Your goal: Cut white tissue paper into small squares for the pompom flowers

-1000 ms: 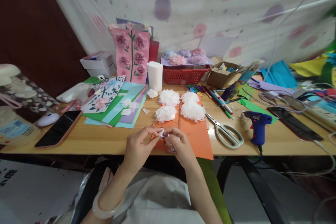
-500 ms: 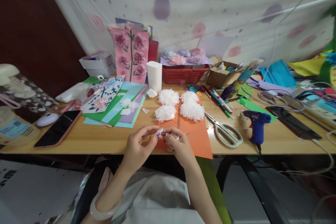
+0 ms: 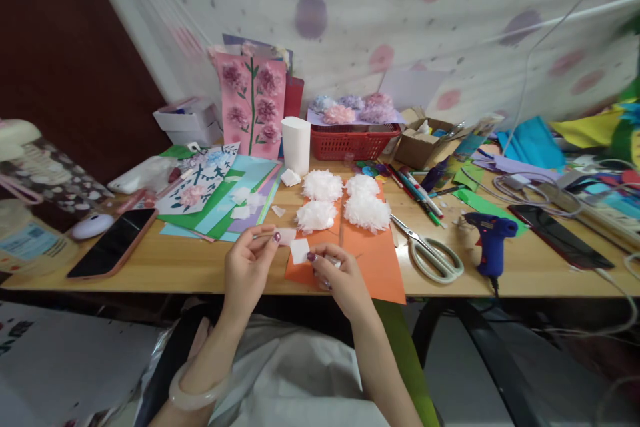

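Between thumb and fingers my left hand [image 3: 249,265] pinches a small thin piece of white tissue paper [image 3: 287,236]. My right hand [image 3: 340,275] grips another small white tissue square [image 3: 300,251], whose free edge sticks out to the left. Something white also shows under the right fingers, mostly hidden. Both hands are over the near edge of an orange paper sheet [image 3: 380,273]. Several white fluffy tissue flowers lie on its far part, one of them here [image 3: 367,212].
Scissors [image 3: 435,257] and a blue glue gun [image 3: 490,240] lie on the right. Left are coloured paper sheets [image 3: 200,213] and a phone [image 3: 113,243]. A white paper roll [image 3: 296,147] and a red basket [image 3: 353,143] stand behind the flowers.
My hands were close together with fingertips meeting over white paper. Now my left hand has moved left and apart, and two separate tissue pieces show between the hands.
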`<control>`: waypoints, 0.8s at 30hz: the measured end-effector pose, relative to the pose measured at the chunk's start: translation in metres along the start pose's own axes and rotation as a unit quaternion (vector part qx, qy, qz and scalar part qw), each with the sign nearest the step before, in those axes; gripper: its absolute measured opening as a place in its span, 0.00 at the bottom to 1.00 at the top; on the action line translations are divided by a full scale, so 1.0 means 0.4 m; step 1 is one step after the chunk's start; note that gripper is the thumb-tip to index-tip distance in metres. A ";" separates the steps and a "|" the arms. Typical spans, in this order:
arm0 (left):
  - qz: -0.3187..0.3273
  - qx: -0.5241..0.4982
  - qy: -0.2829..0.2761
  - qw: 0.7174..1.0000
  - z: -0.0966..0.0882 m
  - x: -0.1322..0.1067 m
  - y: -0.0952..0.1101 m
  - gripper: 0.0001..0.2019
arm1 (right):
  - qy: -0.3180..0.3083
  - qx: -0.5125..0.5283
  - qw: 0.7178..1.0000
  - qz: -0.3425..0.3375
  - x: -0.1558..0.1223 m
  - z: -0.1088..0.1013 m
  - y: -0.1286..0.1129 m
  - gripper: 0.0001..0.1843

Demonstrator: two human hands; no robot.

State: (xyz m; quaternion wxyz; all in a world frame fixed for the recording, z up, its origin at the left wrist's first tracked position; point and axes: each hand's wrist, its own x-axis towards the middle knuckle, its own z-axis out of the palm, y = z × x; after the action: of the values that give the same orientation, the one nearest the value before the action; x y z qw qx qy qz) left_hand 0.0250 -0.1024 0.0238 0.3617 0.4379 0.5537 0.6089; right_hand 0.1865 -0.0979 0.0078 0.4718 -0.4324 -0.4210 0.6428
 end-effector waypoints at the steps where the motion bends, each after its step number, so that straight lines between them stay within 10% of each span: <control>1: 0.007 -0.001 0.010 1.000 -0.004 0.005 -0.001 0.15 | -0.001 0.000 1.000 0.001 0.000 0.000 0.000 0.13; 7: 0.096 0.053 0.026 0.994 -0.018 0.003 0.019 0.03 | -0.006 0.004 1.000 0.003 0.001 0.001 0.003 0.14; 12: 0.169 0.142 -0.114 0.969 0.003 -0.033 0.027 0.13 | -0.018 0.012 1.000 -0.003 -0.002 0.002 -0.002 0.17; 24: 0.010 0.040 -0.104 0.994 0.022 -0.032 0.008 0.07 | -0.020 0.006 1.000 0.005 0.000 0.001 -0.002 0.20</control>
State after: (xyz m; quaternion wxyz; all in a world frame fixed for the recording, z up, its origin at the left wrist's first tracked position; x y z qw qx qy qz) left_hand 0.0377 -0.1115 0.0253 0.3935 0.5183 0.5325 0.5413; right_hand 0.1864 -0.0979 0.0088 0.4631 -0.4189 -0.4239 0.6561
